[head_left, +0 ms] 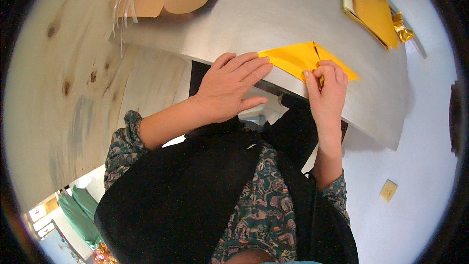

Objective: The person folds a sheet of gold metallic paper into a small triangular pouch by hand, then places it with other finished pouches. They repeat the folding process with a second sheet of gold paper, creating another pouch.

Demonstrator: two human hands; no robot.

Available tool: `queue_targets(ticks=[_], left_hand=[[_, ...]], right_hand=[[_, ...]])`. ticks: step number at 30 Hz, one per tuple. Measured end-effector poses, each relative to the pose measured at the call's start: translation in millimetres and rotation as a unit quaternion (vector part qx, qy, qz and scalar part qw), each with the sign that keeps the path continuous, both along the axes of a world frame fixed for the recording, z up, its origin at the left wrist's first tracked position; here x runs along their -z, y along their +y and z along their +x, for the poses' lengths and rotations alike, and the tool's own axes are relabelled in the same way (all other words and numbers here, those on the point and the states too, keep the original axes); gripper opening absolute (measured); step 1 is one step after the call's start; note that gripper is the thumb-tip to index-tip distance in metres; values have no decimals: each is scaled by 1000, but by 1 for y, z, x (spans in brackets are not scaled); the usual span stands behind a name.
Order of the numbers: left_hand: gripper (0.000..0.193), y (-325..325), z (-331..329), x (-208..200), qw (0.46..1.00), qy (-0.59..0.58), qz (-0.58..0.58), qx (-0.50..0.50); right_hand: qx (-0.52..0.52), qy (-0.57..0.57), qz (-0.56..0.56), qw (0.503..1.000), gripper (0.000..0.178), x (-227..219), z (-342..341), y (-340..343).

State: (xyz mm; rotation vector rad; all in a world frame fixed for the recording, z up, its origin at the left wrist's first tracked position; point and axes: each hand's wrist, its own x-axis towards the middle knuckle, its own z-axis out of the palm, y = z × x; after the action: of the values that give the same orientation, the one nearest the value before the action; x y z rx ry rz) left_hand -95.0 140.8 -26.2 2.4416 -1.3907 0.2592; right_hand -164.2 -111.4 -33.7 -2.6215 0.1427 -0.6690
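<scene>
So there's this folded gold paper sheet (288,57) lying right along the near edge of the grey tabletop (273,19), and the left hand (228,87) is spread out flat, fingers stretched and their tips resting on its left end, not gripping anything. Right hand (327,90) has its fingers curled in to the thumb, pinching the paper's near edge right of the middle. Stack of gold sheets (370,12) sits farther back on the right, with a crumpled gold foil piece (402,29) just beside it.

Left fingers (255,64) lie flat, extended; right fingers (332,72) curl, pinching.
</scene>
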Motion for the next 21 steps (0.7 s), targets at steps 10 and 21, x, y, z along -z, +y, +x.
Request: queue_targets(ticks=[10, 21], left_hand=[[67, -21, -2, -3, 997, -74, 30, -23], [64, -24, 2, -3, 997, -75, 29, -16]], right_hand=[[-3, 5, 6, 1000, 21, 2, -1, 1], [-41, 37, 27, 998, 20, -3, -20, -27]])
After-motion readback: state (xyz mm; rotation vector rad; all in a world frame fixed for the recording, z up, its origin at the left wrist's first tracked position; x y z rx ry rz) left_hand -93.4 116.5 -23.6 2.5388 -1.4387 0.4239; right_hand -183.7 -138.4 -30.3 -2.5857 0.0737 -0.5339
